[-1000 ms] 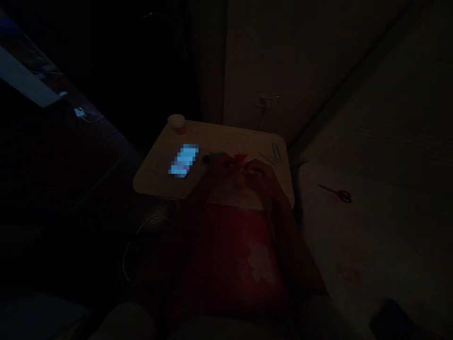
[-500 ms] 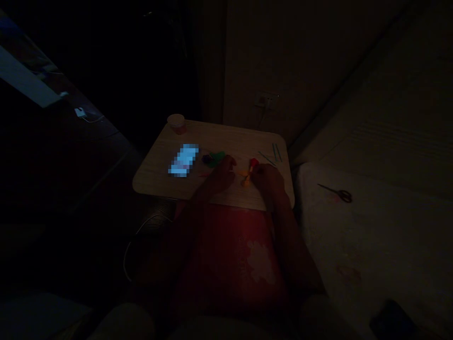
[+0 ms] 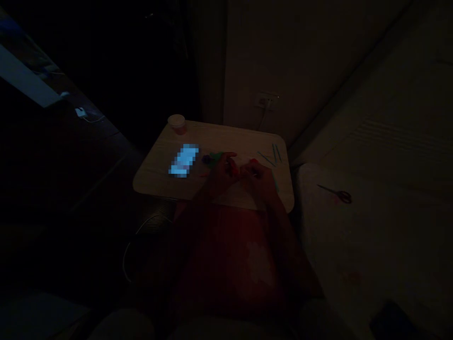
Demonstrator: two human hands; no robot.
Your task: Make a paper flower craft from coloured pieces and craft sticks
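Above the small wooden table (image 3: 152,177), my two hands are close together in dim light. My right hand (image 3: 260,178) is closed in a pinch on a small red and orange piece (image 3: 253,161), mostly hidden by its fingers. Close to its fingertips, my left hand (image 3: 224,172) has curled fingers; what they hold is too dark to make out. Just beyond the left hand lie a green piece (image 3: 214,157) and a dark purple piece (image 3: 205,159). A thin red strip (image 3: 203,176) shows beside the left wrist.
A lit phone (image 3: 184,160) lies on the left of the table, with a paper cup (image 3: 177,123) behind it. Several thin blue-green sticks (image 3: 274,153) rest at the right. Scissors (image 3: 343,196) lie on a pale surface (image 3: 382,226) beside the table.
My hands have come together, the right moving left with the red and orange piece. A blue-green stick beside the right hand now shows. The picture is darker.
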